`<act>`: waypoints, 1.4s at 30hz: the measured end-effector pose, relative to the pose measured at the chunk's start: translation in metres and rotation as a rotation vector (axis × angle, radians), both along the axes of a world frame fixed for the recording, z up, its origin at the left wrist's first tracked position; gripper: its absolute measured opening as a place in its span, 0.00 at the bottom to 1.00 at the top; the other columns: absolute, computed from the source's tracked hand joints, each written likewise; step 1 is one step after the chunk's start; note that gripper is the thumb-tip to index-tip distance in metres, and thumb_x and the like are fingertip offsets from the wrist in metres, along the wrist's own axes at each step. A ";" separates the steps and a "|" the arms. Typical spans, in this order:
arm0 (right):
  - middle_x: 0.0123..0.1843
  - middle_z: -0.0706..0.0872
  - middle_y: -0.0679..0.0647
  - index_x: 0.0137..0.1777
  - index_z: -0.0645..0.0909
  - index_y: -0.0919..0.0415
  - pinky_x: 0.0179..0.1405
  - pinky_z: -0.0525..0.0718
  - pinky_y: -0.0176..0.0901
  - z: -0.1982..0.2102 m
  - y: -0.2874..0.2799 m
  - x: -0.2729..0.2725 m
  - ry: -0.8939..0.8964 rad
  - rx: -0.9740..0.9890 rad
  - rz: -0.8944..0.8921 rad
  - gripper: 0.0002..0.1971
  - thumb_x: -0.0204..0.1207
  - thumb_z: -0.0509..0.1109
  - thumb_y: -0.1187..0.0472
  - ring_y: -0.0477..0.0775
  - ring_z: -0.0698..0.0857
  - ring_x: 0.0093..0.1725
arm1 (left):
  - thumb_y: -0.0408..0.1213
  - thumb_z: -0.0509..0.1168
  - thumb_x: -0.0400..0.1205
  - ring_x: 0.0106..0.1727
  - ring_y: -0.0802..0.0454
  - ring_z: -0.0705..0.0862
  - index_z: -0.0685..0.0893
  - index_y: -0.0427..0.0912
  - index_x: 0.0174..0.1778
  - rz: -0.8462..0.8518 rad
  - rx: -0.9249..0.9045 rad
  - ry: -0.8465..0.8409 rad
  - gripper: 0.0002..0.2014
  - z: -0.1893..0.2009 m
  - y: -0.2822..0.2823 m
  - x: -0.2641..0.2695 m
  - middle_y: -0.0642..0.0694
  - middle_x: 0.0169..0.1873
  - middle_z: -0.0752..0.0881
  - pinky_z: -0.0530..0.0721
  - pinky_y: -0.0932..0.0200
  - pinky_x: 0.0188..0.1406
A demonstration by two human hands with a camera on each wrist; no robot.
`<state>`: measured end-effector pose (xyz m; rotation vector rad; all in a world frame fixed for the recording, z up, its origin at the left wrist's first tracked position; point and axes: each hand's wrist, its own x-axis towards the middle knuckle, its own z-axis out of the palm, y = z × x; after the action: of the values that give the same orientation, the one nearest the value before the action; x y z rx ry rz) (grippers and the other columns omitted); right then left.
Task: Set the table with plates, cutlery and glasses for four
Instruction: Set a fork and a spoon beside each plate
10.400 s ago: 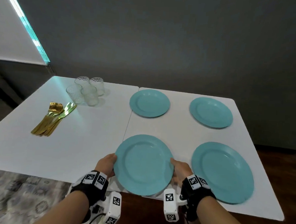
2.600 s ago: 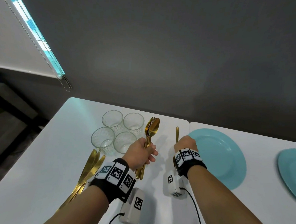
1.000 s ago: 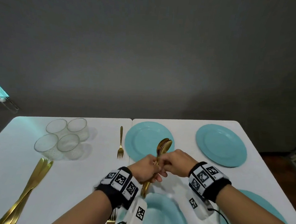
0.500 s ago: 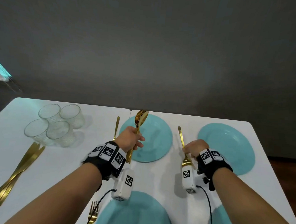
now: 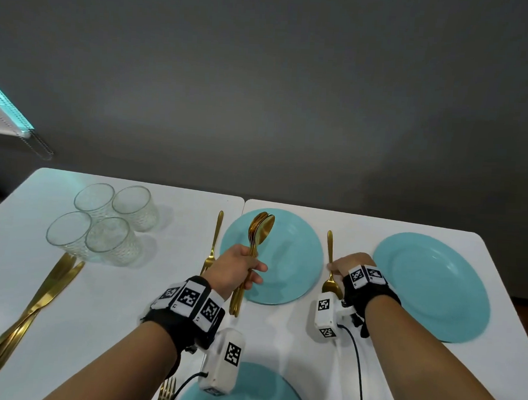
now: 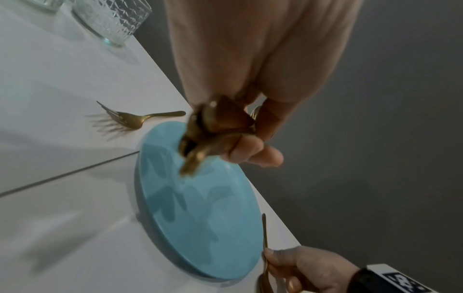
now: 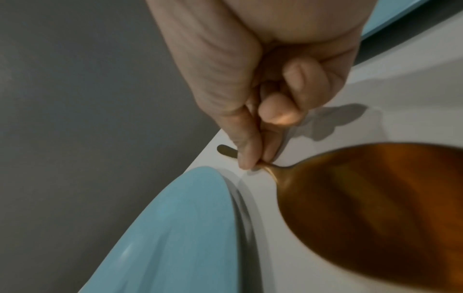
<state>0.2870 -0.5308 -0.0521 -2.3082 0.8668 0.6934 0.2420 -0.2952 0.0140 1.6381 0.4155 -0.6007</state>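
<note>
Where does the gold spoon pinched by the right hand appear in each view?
Head: spoon right of centre, handle pointing away.
Left wrist: spoon at bottom right, handle along the plate's edge.
Right wrist: spoon with its bowl filling the lower right.
Shared landmark: the teal plate just beside it.
</note>
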 end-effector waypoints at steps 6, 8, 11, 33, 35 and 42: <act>0.41 0.86 0.56 0.40 0.83 0.61 0.25 0.70 0.40 -0.001 0.005 0.014 0.040 -0.058 0.046 0.16 0.69 0.75 0.47 0.56 0.83 0.40 | 0.28 0.56 0.83 0.25 0.55 0.81 0.71 0.36 0.54 0.008 -0.018 0.019 0.05 -0.003 -0.001 0.005 0.42 0.40 0.87 0.76 0.64 0.22; 0.43 0.88 0.55 0.41 0.84 0.60 0.24 0.69 0.40 -0.003 0.006 0.016 0.064 -0.078 0.071 0.17 0.69 0.74 0.44 0.56 0.85 0.42 | 0.28 0.58 0.82 0.24 0.56 0.82 0.72 0.34 0.57 0.013 -0.022 0.023 0.08 -0.004 -0.001 0.006 0.44 0.37 0.88 0.76 0.65 0.21; 0.47 0.90 0.54 0.40 0.82 0.60 0.27 0.73 0.39 -0.001 0.007 0.014 0.066 -0.105 0.107 0.18 0.71 0.72 0.42 0.54 0.88 0.47 | 0.28 0.61 0.81 0.25 0.56 0.82 0.75 0.33 0.55 0.011 -0.030 0.031 0.08 -0.002 -0.001 0.005 0.44 0.35 0.88 0.77 0.65 0.23; 0.45 0.89 0.54 0.48 0.91 0.53 0.44 0.85 0.49 0.071 0.039 -0.057 -0.634 -0.042 1.082 0.16 0.73 0.62 0.51 0.57 0.86 0.49 | 0.29 0.59 0.85 0.21 0.63 0.82 0.79 0.38 0.43 -0.346 -0.048 0.013 0.07 0.020 -0.038 -0.025 0.45 0.34 0.86 0.76 0.69 0.22; 0.50 0.86 0.54 0.50 0.90 0.55 0.45 0.79 0.44 0.077 0.034 -0.063 -0.563 -0.111 1.145 0.14 0.77 0.63 0.54 0.55 0.83 0.55 | 0.31 0.56 0.86 0.17 0.65 0.81 0.76 0.40 0.41 -0.397 0.004 0.004 0.09 0.025 -0.045 -0.030 0.50 0.28 0.85 0.76 0.71 0.21; 0.53 0.87 0.49 0.50 0.87 0.49 0.49 0.78 0.43 0.093 -0.001 -0.074 -0.379 -0.095 1.096 0.10 0.76 0.65 0.60 0.53 0.83 0.54 | 0.32 0.55 0.87 0.22 0.62 0.81 0.77 0.42 0.41 -0.495 0.016 0.015 0.10 0.027 -0.082 -0.034 0.45 0.39 0.87 0.76 0.69 0.23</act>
<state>0.2134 -0.5319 0.0407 -2.7651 -0.6281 0.5711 0.2077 -0.3773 0.0411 1.7612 0.0170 -0.9780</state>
